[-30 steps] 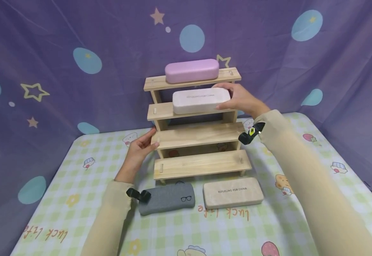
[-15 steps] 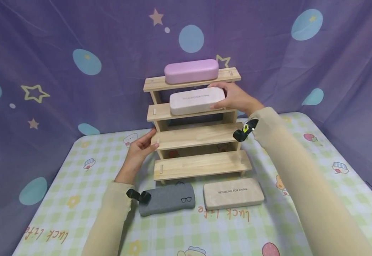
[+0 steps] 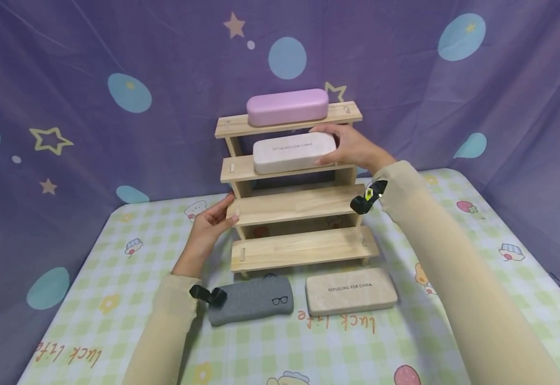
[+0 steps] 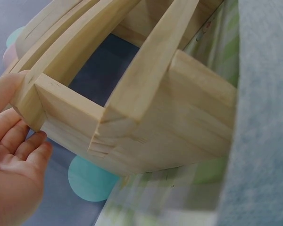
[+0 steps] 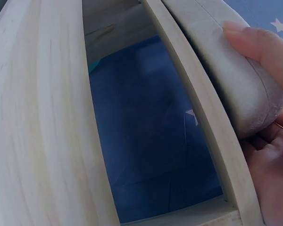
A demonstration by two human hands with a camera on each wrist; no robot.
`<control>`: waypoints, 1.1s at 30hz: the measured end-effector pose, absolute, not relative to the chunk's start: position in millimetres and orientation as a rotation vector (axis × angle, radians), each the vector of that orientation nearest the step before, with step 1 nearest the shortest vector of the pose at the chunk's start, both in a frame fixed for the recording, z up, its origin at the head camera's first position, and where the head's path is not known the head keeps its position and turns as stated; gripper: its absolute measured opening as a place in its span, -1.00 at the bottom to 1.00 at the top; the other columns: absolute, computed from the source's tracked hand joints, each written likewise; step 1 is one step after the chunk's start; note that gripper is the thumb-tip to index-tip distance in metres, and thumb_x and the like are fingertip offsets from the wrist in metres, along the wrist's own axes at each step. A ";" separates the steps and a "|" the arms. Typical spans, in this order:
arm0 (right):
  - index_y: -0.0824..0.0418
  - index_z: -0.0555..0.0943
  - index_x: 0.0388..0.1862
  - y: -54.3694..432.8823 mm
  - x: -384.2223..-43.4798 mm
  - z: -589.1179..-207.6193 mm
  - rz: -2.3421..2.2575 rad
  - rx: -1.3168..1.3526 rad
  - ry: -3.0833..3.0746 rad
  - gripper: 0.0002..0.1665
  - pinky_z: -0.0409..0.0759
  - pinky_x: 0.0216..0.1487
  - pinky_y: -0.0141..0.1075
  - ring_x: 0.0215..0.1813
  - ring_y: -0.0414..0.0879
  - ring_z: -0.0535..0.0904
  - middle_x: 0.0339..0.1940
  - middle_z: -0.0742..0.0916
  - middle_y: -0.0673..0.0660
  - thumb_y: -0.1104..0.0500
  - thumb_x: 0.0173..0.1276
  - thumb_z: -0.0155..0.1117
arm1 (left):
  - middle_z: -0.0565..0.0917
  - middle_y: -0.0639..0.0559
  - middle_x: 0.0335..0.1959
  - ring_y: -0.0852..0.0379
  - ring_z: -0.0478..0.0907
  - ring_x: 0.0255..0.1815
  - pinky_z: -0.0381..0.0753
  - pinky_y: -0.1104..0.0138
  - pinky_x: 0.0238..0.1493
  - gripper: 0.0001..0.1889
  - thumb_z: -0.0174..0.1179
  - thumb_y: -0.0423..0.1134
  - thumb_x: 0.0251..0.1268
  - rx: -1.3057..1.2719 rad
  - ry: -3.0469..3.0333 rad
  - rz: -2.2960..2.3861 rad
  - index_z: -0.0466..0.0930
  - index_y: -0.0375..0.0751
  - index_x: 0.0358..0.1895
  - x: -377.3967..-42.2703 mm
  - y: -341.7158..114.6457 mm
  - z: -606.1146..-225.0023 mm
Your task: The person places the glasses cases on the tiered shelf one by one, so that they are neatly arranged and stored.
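My right hand (image 3: 354, 147) grips the right end of a white glasses case (image 3: 294, 153), thumb in front and fingers behind, at the second tier from the top of a stepped wooden display rack (image 3: 299, 206). In the right wrist view the case (image 5: 226, 61) lies along the tier's edge; whether it bears fully on the board cannot be seen. My left hand (image 3: 205, 232) holds the left end of the rack's third tier, its thumb on top. The left wrist view shows that thumb (image 4: 7, 89) against the wood, with the other fingers curled below.
A pink glasses case (image 3: 288, 107) stands on the top tier. In front of the rack, a grey glasses case (image 3: 253, 300) and a beige one (image 3: 351, 291) lie on the checked tablecloth (image 3: 130, 299). A purple patterned curtain (image 3: 188, 53) hangs close behind.
My right hand has shifted the white case a little to the left along the second tier, and its printed lettering reads more clearly. The left hand has stayed on the rack.
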State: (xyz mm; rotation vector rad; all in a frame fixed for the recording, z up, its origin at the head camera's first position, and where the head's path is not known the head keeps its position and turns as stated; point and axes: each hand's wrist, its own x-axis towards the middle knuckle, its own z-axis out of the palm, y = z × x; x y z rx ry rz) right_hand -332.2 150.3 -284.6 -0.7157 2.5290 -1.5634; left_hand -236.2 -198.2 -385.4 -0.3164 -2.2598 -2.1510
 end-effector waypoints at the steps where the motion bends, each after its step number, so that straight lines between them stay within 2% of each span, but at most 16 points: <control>1: 0.17 0.48 0.22 149.9 -332.2 -284.5 -1.558 -0.712 2.528 -0.19 0.45 -0.13 -0.36 -0.12 -0.07 0.47 -0.03 0.61 0.16 0.34 -0.09 0.53 | 0.27 -0.13 0.40 0.05 0.20 0.42 0.28 0.41 0.33 -0.42 0.15 -0.52 0.24 -0.315 -2.259 -2.153 0.25 -0.38 0.35 -236.1 -198.2 -385.3; 11: 0.21 0.39 0.34 146.1 -328.5 -284.3 -1.537 -0.661 2.537 -0.11 0.49 -0.12 -0.39 -0.08 -0.06 0.49 0.09 0.58 0.24 0.31 -0.02 0.51 | 0.27 -0.13 0.40 0.05 0.19 0.42 0.28 0.42 0.32 -0.42 0.15 -0.52 0.24 -0.304 -2.265 -2.153 0.25 -0.39 0.35 -235.9 -198.7 -386.0; 15: 0.16 0.35 0.38 148.0 -325.6 -284.7 -1.526 -0.707 2.560 -0.08 0.48 0.02 -0.32 0.00 -0.04 0.47 0.20 0.54 0.21 0.30 0.01 0.51 | 0.27 -0.13 0.40 0.05 0.20 0.42 0.29 0.42 0.32 -0.41 0.15 -0.52 0.24 -0.303 -2.259 -2.159 0.25 -0.38 0.35 -236.2 -198.8 -386.1; 18: 0.16 0.31 0.41 152.1 -322.3 -285.7 -1.568 -0.724 2.535 -0.05 0.45 0.20 -0.28 0.16 -0.05 0.45 0.32 0.47 0.18 0.34 0.01 0.50 | 0.27 -0.14 0.40 0.05 0.20 0.41 0.29 0.42 0.31 -0.41 0.15 -0.53 0.23 -0.308 -2.254 -2.161 0.25 -0.39 0.35 -236.3 -198.3 -385.9; 23: 0.23 0.25 0.43 163.8 -315.7 -288.3 -1.690 -0.728 2.435 -0.03 0.31 0.36 -0.29 0.41 -0.04 0.27 0.42 0.36 0.19 0.41 0.02 0.47 | 0.26 -0.16 0.40 0.03 0.19 0.42 0.27 0.42 0.33 -0.41 0.15 -0.53 0.23 -0.318 -2.248 -2.162 0.24 -0.41 0.35 -236.6 -198.0 -386.3; 29: 0.24 0.26 0.42 182.4 -302.7 -287.9 -1.652 -0.717 2.517 -0.07 0.18 0.43 -0.31 0.44 -0.04 0.21 0.43 0.35 0.15 0.27 0.09 0.47 | 0.26 -0.15 0.40 0.04 0.19 0.42 0.26 0.42 0.34 -0.41 0.15 -0.54 0.23 -0.336 -2.241 -2.160 0.24 -0.41 0.35 -237.0 -199.4 -387.6; 33: 0.30 0.29 0.39 193.5 -291.2 -289.8 -1.729 -0.742 2.506 -0.13 0.19 0.42 -0.34 0.43 -0.01 0.23 0.40 0.37 0.23 0.32 0.09 0.45 | 0.25 -0.16 0.41 0.04 0.18 0.42 0.26 0.42 0.34 -0.41 0.14 -0.54 0.23 -0.350 -2.234 -2.169 0.24 -0.41 0.35 -236.4 -199.8 -388.0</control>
